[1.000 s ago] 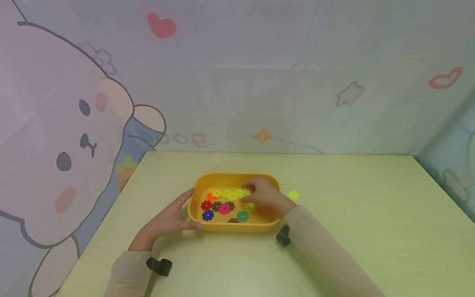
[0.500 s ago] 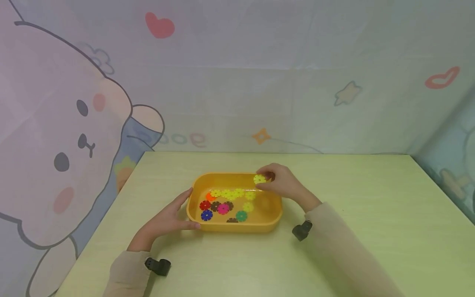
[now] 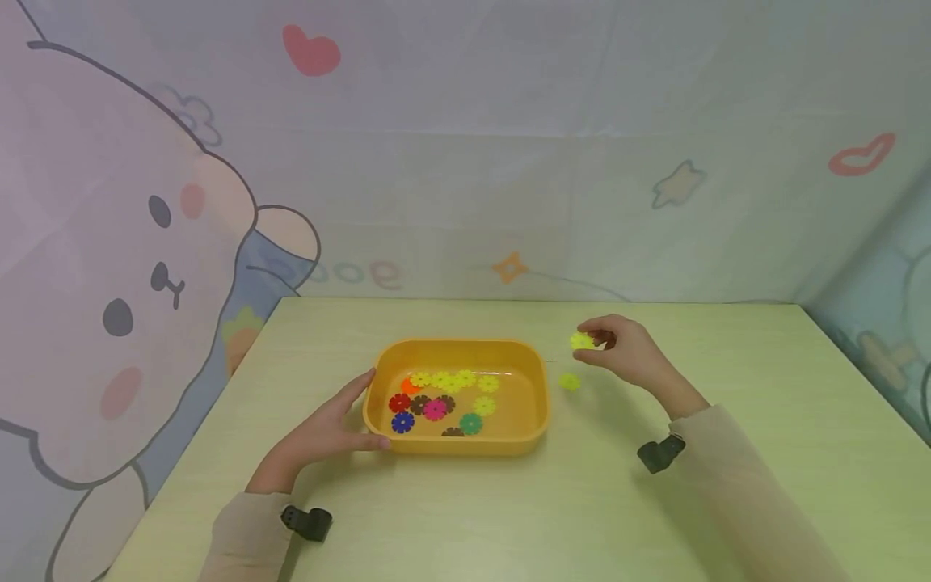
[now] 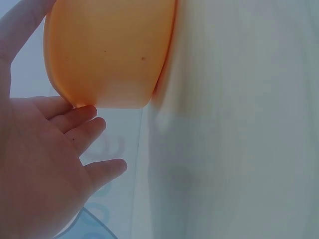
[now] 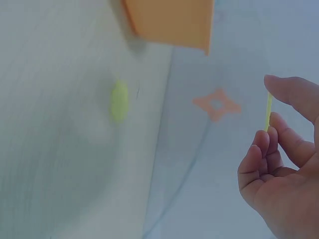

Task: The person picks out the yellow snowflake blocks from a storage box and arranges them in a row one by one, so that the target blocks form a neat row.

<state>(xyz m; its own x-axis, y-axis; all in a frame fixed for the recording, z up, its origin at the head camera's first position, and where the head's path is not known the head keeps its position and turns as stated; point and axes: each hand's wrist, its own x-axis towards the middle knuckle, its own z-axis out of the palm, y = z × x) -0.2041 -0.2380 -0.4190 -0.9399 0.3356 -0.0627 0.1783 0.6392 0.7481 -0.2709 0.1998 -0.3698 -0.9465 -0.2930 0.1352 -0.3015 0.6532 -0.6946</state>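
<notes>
A yellow plastic tub (image 3: 465, 445) sits on the table with several colourful notched plastic discs inside. My left hand (image 3: 320, 436) spans the tub's left end, thumb at the near rim and fingertips at the far side. In the left wrist view, its fingers (image 4: 84, 134) lie fairly straight against the tub's corner. My right hand (image 3: 629, 356), right of the tub, pinches a yellow notched disc (image 3: 581, 343) between thumb and fingers. The right wrist view shows that disc (image 5: 268, 110) edge-on. Below it on the table lies another yellow disc (image 3: 570, 381).
Inside the tub are a blue disc (image 3: 403, 422), a green disc (image 3: 471, 423), a pink disc (image 3: 435, 410), a red disc (image 3: 399, 402) and several yellow and brown ones. A printed cloth (image 3: 451, 162) hangs behind the table (image 3: 465, 517).
My right hand has lifted a yellow disc out of the tub and carried it right, above the table. My left hand has stayed at the tub's left end.
</notes>
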